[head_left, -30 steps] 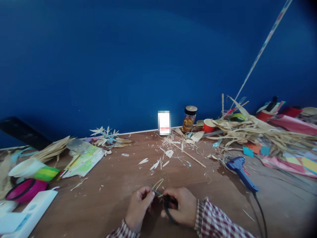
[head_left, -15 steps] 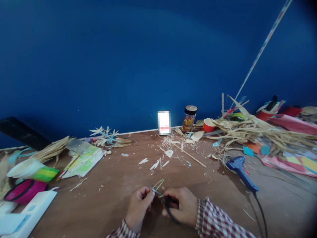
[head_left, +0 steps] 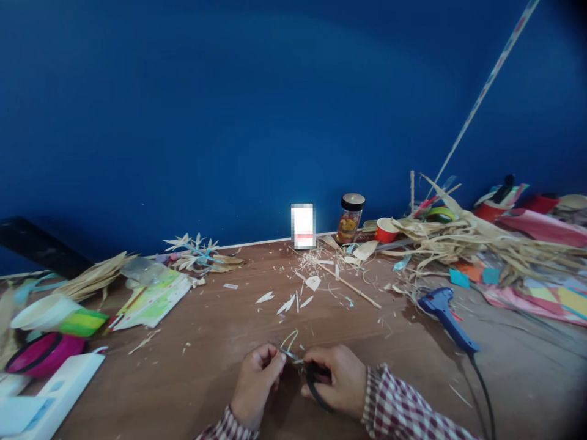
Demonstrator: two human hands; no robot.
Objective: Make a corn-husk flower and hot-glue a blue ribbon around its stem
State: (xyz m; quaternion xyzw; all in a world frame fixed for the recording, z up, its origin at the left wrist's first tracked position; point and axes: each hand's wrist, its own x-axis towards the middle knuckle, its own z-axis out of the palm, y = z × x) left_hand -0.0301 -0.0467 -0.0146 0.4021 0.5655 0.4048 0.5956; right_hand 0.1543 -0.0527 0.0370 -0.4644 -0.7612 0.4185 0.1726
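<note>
Right hand (head_left: 332, 379), at the lower centre of the frame, is closed around the black handles of a pair of scissors (head_left: 308, 371), whose blades point left toward the other hand. Left hand (head_left: 257, 382), just beside it, pinches a thin pale straw strip (head_left: 290, 339) between thumb and fingertips; the strip loops up above the scissor blades. Both hands rest low over the brown counter (head_left: 206, 354), with checked sleeves showing at the bottom edge. Pale straw cuttings (head_left: 293, 301) lie scattered in the middle of the frame. A blue glue gun (head_left: 447, 316) lies to the right, well apart from the hands. A jar with a black lid (head_left: 351, 219) stands against the blue wall, and a heap of dried straw (head_left: 477, 244) fills the right side.
</note>
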